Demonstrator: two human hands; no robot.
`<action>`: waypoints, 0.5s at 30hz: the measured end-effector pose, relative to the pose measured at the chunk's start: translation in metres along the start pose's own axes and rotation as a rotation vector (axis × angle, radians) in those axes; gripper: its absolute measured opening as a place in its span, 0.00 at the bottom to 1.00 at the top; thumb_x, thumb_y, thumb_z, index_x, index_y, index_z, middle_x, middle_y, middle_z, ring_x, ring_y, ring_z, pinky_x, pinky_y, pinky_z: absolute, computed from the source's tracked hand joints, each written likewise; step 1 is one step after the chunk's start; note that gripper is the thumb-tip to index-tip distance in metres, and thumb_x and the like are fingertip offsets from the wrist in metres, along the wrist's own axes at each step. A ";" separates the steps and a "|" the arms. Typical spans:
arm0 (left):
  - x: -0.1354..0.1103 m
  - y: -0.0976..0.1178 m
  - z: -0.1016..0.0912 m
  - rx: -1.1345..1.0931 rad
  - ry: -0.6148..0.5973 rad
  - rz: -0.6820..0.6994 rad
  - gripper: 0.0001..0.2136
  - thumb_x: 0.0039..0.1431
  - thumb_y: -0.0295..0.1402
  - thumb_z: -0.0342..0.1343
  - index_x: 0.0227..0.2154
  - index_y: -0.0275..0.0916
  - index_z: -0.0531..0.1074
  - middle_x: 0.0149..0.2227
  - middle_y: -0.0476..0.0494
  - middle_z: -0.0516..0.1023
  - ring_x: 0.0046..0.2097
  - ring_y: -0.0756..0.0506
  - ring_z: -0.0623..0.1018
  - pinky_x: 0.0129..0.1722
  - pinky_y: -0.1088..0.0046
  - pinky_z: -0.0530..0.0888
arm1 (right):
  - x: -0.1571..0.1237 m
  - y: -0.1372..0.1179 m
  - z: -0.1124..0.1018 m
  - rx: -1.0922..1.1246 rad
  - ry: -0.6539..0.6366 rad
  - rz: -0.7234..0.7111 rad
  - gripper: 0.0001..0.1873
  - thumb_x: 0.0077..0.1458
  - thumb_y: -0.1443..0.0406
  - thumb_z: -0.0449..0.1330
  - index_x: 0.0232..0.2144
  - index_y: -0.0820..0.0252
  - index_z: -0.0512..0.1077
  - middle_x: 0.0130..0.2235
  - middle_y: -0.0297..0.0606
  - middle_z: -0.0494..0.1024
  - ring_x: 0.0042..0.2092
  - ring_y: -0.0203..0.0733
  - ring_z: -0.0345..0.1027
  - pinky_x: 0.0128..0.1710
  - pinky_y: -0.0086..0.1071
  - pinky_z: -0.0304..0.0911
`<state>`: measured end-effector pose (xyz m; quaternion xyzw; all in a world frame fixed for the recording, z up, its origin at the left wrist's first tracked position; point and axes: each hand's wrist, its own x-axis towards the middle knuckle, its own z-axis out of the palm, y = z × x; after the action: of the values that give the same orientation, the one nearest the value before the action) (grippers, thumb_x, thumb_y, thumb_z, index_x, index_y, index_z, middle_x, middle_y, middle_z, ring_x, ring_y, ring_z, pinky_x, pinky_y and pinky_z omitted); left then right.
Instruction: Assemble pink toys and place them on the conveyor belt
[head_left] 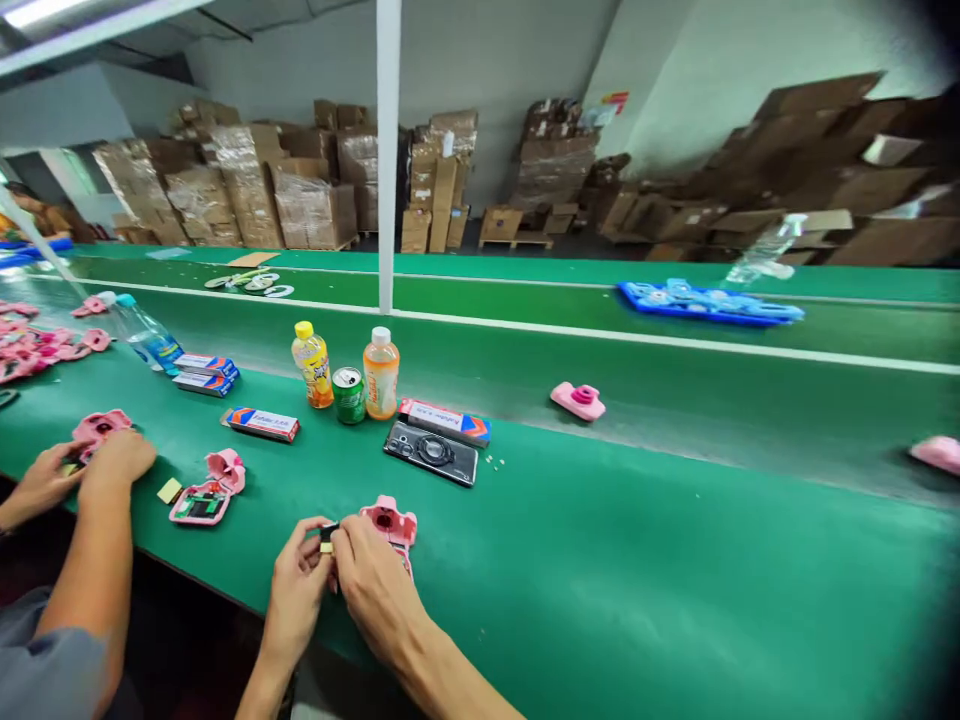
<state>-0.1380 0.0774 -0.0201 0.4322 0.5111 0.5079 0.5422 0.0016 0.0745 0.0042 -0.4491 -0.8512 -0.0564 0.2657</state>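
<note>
Green desk (660, 590) runs across the whole view, and a green conveyor belt (525, 350) lies behind it. At the far left there is a heap of pink plastic parts (30, 345), and a little to the right is a water bottle (142, 335). Next, a co-worker's left hand (45, 482) and right hand (116, 458) are closed around a pink housing (101, 425), and a grey sleeve (64, 665) shows below them. Beside these lie a small tan pad (169, 490) and an opened pink housing (202, 495) with a circuit board inside. Behind them are three printed boxes (261, 424) (they look like small retail packs).

At the bottom centre, the person's left hand (295, 590) and right hand (379, 590) are both grasping a small black-and-tan part (326, 535), pinching it between the fingers. This part is held just above the desk, touching neither the desk nor the pink camera-shaped housing (390, 525), whose lower end is partly hidden by the right hand.

Farther right, a yellow drink bottle (313, 365), a green can (349, 395) and an orange drink bottle (381, 372) stand together, near a black phone (431, 453). One pink housing (577, 401) sits on the belt, and a blue tray (709, 303) lies beyond it.
</note>
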 end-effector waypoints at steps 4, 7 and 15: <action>0.002 0.015 -0.018 -0.043 -0.177 -0.134 0.24 0.48 0.45 0.70 0.45 0.35 0.81 0.46 0.34 0.84 0.46 0.38 0.82 0.47 0.66 0.79 | -0.007 -0.002 0.002 0.020 -0.021 -0.084 0.08 0.66 0.75 0.53 0.35 0.62 0.69 0.36 0.38 0.73 0.35 0.42 0.66 0.32 0.34 0.62; 0.003 0.017 -0.027 -0.087 -0.224 -0.201 0.26 0.52 0.50 0.66 0.45 0.34 0.82 0.52 0.31 0.82 0.54 0.33 0.79 0.55 0.59 0.77 | -0.009 0.003 0.003 -0.008 -0.022 -0.143 0.08 0.68 0.72 0.53 0.35 0.63 0.69 0.34 0.38 0.73 0.35 0.43 0.65 0.32 0.35 0.62; 0.008 0.014 -0.023 -0.118 0.043 -0.242 0.30 0.30 0.50 0.78 0.37 0.37 0.81 0.35 0.42 0.85 0.36 0.44 0.82 0.34 0.75 0.80 | -0.010 -0.014 -0.019 -0.014 -0.073 -0.167 0.08 0.69 0.70 0.52 0.40 0.67 0.70 0.38 0.42 0.75 0.39 0.44 0.67 0.37 0.36 0.65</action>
<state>-0.1628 0.0861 -0.0092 0.3239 0.5402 0.4773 0.6128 0.0021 0.0524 0.0171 -0.3800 -0.8945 -0.0679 0.2255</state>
